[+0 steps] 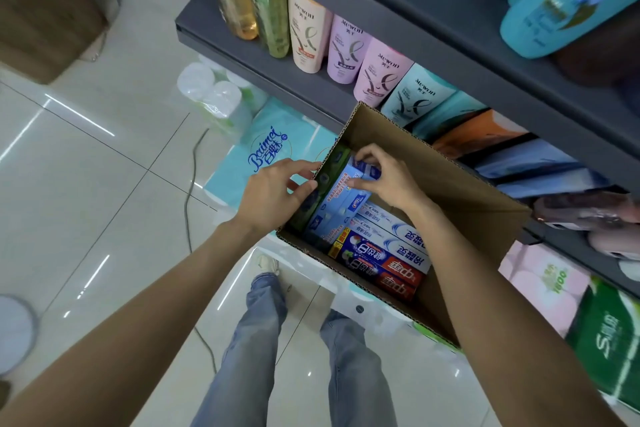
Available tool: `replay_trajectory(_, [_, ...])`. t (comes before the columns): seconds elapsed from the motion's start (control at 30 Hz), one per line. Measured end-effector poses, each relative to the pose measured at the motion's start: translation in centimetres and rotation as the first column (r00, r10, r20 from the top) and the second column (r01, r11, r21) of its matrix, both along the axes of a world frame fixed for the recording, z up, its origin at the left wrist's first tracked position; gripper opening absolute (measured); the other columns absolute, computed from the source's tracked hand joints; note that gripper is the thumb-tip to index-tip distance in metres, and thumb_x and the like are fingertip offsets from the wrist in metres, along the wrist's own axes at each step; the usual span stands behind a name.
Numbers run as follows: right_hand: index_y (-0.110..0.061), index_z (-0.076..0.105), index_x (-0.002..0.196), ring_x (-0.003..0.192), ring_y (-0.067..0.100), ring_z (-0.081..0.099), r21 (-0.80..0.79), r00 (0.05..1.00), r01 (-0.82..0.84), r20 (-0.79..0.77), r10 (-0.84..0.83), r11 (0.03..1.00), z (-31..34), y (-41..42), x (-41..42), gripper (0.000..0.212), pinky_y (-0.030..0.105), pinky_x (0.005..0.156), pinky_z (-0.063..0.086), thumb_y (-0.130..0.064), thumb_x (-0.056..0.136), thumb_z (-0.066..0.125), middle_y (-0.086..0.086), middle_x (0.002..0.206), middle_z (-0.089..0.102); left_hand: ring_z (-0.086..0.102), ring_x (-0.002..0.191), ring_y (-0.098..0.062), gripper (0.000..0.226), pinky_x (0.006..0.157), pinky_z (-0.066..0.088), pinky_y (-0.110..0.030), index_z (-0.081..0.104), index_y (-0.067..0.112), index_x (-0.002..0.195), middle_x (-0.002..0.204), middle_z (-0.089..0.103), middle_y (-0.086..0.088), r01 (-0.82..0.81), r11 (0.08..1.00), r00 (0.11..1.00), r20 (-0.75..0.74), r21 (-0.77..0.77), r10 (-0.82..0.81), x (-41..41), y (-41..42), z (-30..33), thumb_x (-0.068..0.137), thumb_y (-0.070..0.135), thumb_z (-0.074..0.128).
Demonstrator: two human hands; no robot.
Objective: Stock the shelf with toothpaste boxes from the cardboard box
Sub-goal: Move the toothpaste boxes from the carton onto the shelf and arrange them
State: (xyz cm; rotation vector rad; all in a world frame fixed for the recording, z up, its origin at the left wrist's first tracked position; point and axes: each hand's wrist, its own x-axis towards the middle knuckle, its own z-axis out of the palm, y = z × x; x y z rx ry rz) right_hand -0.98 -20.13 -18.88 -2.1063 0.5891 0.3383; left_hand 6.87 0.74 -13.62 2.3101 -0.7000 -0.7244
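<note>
An open cardboard box (460, 191) stands in front of the grey shelf (311, 87), with several toothpaste boxes inside. My right hand (384, 180) pinches the far end of a light blue toothpaste box (337, 204) that lies tilted in the left part of the carton. My left hand (273, 194) is at the carton's left wall, its thumb against a dark green box (311, 198) standing along that wall. White-and-blue boxes (398, 236) and dark blue and red boxes (381, 263) lie flat nearer to me.
Shampoo bottles (308, 31) line the shelf above the carton, and teal bottles (561, 3) fill a higher shelf. Tissue packs (266, 146) and paper rolls (207, 90) sit below on the left, more packs (602, 333) on the right. A cable (190, 191) crosses the tiled floor.
</note>
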Motion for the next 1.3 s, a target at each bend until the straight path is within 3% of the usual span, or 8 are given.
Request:
replay_trajectory(0.13, [-0.022,0.059,0.099,0.092,0.007,0.062,-0.02,1.0,-0.005,0.017,0.005,1.0,1.2,0.6,-0.3,0.04,0.028,0.085,0.053,-0.024,0.067,0.084,-0.011,0.096,0.064,0.056,0.079,-0.007,0.028,0.078,0.044,-0.028,0.062,0.028,0.119,0.113,0.064,0.006,0.017,1.0,1.0,-0.018,0.01,-0.017,0.3,0.0,0.1,0.092,0.029,0.058])
replay_trajectory(0.37, [-0.024,0.06,0.096,0.09,-0.007,0.06,-0.117,0.967,0.151,0.223,-0.122,0.982,10.9,0.6,-3.3,0.036,0.008,0.075,0.048,-0.023,0.068,0.083,-0.02,0.095,0.063,0.04,0.127,-0.019,0.058,0.103,0.023,-0.015,0.05,0.02,0.133,0.138,0.044,-0.005,0.038,0.992,0.998,0.061,-0.124,-0.031,-0.6,-0.3,1.8,0.08,0.042,0.064])
replay_trajectory(0.57, [-0.026,0.063,0.094,0.089,-0.003,0.063,-0.037,0.933,0.177,0.326,-0.155,0.984,23.9,0.5,-5.1,0.036,0.011,0.078,0.049,-0.02,0.066,0.084,-0.016,0.095,0.067,0.043,0.122,0.003,0.095,0.099,0.033,-0.008,0.027,0.025,0.144,0.139,0.044,0.008,0.317,0.883,0.86,-0.288,-0.346,-0.422,-1.2,-4.0,10.8,0.068,0.032,0.083])
replay_trajectory(0.73, [-0.023,0.059,0.099,0.08,-0.006,0.062,0.047,0.844,0.359,0.41,-0.346,0.932,29.8,0.2,-4.5,0.038,0.014,0.072,0.049,-0.018,0.069,0.083,-0.012,0.092,0.066,0.065,0.09,0.003,0.058,0.076,0.049,-0.015,0.052,0.031,0.113,0.099,0.068,0.02,0.154,0.872,0.745,-0.525,-0.465,-0.412,-1.6,-6.0,16.6,0.069,0.006,0.081])
replay_trajectory(0.87, [-0.032,0.043,0.12,0.088,0.011,0.065,0.191,0.647,0.602,0.451,-0.614,0.775,29.3,2.7,-5.4,0.06,0.027,0.082,0.051,-0.029,0.073,0.08,-0.002,0.1,0.065,0.068,0.076,-0.003,0.023,0.07,0.052,-0.02,0.059,0.026,0.099,0.082,0.072,0.015,0.059,0.897,0.646,-0.668,-0.438,-0.369,-2.3,-6.2,18.9,0.082,0.012,0.067])
replay_trajectory(1.0, [-0.016,0.044,0.127,0.099,0.009,0.063,0.458,0.487,0.706,0.24,-0.84,0.54,28.0,7.5,-7.1,0.051,0.027,0.085,0.052,-0.018,0.082,0.071,0.007,0.117,0.061,0.07,0.079,-0.013,0.021,0.072,0.055,-0.026,0.065,0.017,0.103,0.09,0.074,0.001,-0.108,0.93,0.512,-0.822,-0.351,-0.25,-2.1,-6.1,20.3,0.087,0.03,0.06])
replay_trajectory(1.17, [-0.016,0.05,0.117,0.083,-0.003,0.064,0.482,0.539,0.686,0.165,-0.826,0.544,28.8,10.2,-7.9,0.044,0.015,0.069,0.053,-0.011,0.08,0.073,-0.008,0.101,0.064,0.07,0.087,-0.021,0.032,0.075,0.057,-0.031,0.064,0.01,0.114,0.1,0.073,-0.008,-0.103,0.932,0.565,-0.792,-0.348,-0.233,-1.9,-5.9,22.1,0.086,0.026,0.064])
replay_trajectory(1.3, [-0.016,0.05,0.121,0.095,0.013,0.065,0.545,0.602,0.651,0.054,-0.797,0.528,29.3,8.9,-8.5,0.042,0.03,0.082,0.053,-0.014,0.084,0.069,0.002,0.109,0.065,0.07,0.081,-0.02,0.025,0.07,0.058,-0.03,0.064,0.011,0.11,0.098,0.073,-0.008,-0.172,0.922,0.542,-0.815,-0.347,-0.206,-2.2,-5.6,23.7,0.089,0.024,0.059])
